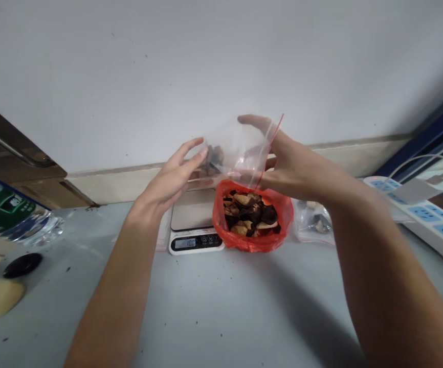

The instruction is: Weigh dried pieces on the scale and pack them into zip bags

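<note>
My left hand [171, 176] pinches the lower end of a clear zip-lock bag [240, 145], where a small clump of dark dried pieces [214, 157] sits. At the bag's red-edged mouth is my right hand [283, 158], its thumb and fingers around the plastic; whether some fingertips are inside I cannot tell. Below the bag stands a red plastic bag [254, 244], rolled wide and filled with dark and tan dried slices [248, 212]. Left of it lies a white digital kitchen scale [194, 212], partly hidden by the red bag, with a display that appears to read 10.0.
Another clear bag with pieces [315, 222] lies right of the red bag. A power strip [424, 214] with a cable stands at the right. On the left are a large green-labelled water bottle [12, 209] and a black lid [22, 265]. A wall rises behind the table.
</note>
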Motion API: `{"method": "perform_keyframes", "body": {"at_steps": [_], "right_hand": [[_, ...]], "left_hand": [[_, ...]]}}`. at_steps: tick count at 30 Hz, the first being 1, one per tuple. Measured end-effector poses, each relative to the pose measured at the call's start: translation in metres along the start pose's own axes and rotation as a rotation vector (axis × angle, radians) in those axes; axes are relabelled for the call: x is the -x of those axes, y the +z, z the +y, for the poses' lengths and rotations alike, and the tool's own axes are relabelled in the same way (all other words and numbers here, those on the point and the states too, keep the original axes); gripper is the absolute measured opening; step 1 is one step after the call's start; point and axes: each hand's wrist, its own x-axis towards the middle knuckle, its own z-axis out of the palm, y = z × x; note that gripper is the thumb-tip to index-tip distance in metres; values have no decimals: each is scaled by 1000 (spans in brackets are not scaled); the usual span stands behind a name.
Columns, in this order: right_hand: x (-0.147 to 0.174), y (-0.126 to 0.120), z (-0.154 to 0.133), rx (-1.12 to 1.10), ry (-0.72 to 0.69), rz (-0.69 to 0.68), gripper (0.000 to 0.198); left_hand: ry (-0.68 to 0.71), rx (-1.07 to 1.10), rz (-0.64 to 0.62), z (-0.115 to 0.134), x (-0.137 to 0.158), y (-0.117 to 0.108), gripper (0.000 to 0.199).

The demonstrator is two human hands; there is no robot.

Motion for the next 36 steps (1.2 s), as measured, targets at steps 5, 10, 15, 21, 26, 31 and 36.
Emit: {"method": "perform_keyframes", "body": {"at_steps": [5, 10, 15, 21, 26, 31, 36], "right_hand": [[6, -24, 15, 23, 55, -181, 78], [14, -54, 31, 166, 60, -504, 27], [9, -50, 24, 307, 173, -237, 26], [-1, -26, 13, 219, 194, -162, 26], [0, -33, 21, 25, 135, -156, 9], [2, -38, 23, -54, 126, -75, 13], [1, -29, 18, -221, 230, -124, 47]], "left_hand": [[-43, 156, 101, 2, -1, 3, 58], [75, 70, 167, -4, -4, 10, 64], [215, -66, 131, -5, 1, 27, 60], [358, -99, 135, 5, 10, 45, 49], [281, -37, 19, 6, 11, 39, 83], [240, -47, -43, 0, 9, 31, 92], [285, 4, 125, 0, 5, 36, 54]]}}
